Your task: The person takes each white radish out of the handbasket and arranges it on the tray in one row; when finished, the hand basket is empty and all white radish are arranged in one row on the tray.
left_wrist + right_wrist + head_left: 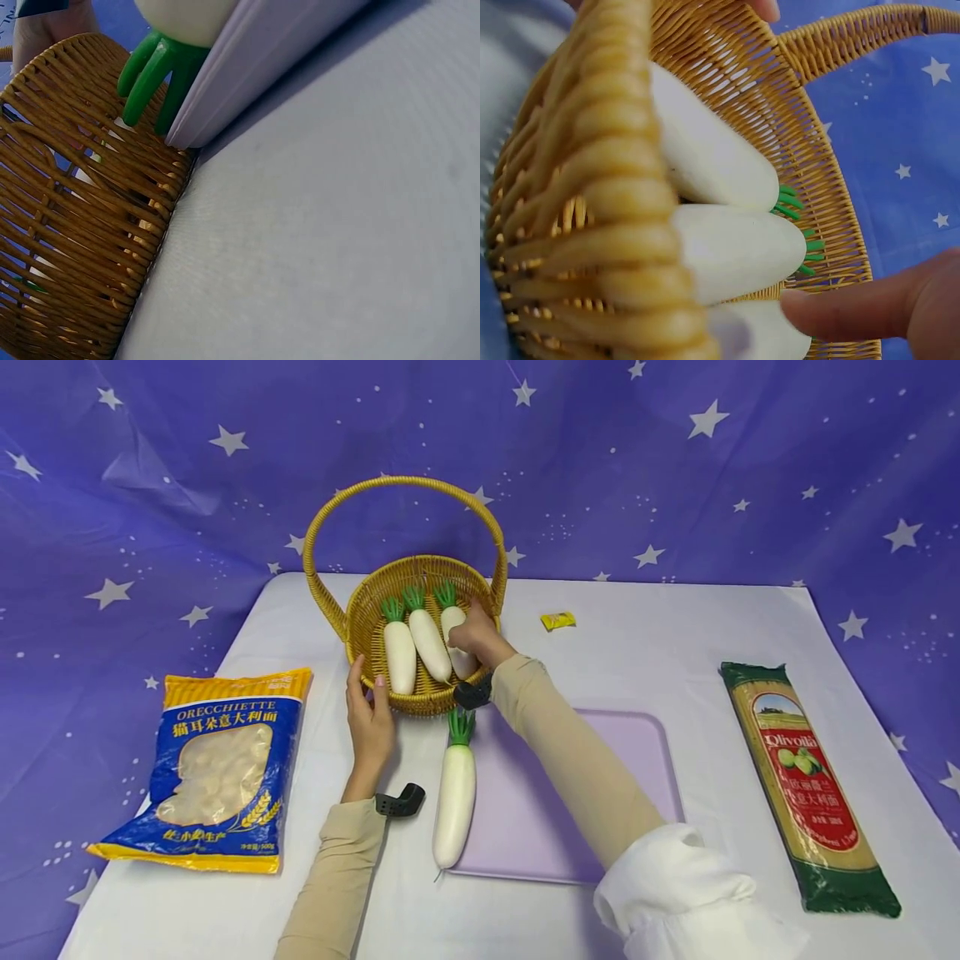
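Three white radishes [431,646] with green tops lie side by side in a wicker basket [424,703] in the head view. My right hand [478,635] reaches over the near rim and holds the rightmost radish [455,618], partly covering it. The right wrist view has a finger [840,309] against that radish [761,330]. Against the basket's near left side rests my left hand [371,727], its fingers extended and tips at the rim. A fourth white radish [454,802] lies on the left edge of a lilac tray [540,827], its green leaves [161,79] pointing at the basket.
At the left lies a blue and yellow bag of orecchiette [217,768]. A long spaghetti packet [810,785] is at the far right. A small yellow wrapped sweet [558,621] sits right of the basket. The tall basket handle [405,482] arches above, before a purple starry backdrop [600,468].
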Demonstrator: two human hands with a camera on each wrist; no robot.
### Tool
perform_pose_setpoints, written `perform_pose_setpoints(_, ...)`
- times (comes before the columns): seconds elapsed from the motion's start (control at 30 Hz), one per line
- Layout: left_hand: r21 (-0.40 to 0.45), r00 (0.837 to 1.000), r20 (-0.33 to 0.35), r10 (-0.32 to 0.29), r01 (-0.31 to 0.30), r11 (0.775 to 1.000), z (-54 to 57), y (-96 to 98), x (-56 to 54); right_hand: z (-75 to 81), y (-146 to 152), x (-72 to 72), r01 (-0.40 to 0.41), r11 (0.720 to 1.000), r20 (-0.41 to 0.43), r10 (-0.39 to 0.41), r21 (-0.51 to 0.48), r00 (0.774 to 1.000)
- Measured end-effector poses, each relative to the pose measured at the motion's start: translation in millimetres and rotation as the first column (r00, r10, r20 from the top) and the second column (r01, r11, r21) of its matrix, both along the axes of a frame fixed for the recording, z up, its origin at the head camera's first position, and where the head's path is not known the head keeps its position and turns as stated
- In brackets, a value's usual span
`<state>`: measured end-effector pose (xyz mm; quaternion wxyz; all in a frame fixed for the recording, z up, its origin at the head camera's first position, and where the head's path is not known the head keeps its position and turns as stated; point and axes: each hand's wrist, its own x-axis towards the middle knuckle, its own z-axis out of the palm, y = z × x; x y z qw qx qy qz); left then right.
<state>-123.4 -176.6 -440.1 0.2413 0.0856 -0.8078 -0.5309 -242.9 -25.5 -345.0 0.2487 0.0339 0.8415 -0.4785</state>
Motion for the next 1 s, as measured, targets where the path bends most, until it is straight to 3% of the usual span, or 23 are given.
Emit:
perform_pose_setpoints(0.33,-0.013,1.0,0.012,-0.003,0.003,1.0,1.8,0.1,-0.4,-6.6,1.9,2.0,-0.074,0.997,-0.089,0.072,-0.017,0.993)
perform_pose_setpoints(0.5,-0.007,1.0,0.009,0.002,-0.002,1.0,2.3,0.3,0.7,-8.8,0.6,5.0,-0.113,0.993,-0.151,0.116,0.029,0.982)
perform_pose_setpoints(0.7,0.012,1.0,0.009,-0.006,0.006,1.0,0.4,0.5,0.5,-9.0,-0.7,6.4,-0.114,0.989,-0.145,0.127,0.095,0.981)
perform_pose_setpoints(1.0,0.012,1.0,-0.001,-0.002,0.002,1.0,-0.9,-0.5,0.4,-5.9,-1.1,7.8,-0.143,0.986,-0.114,0.152,0.085,0.982)
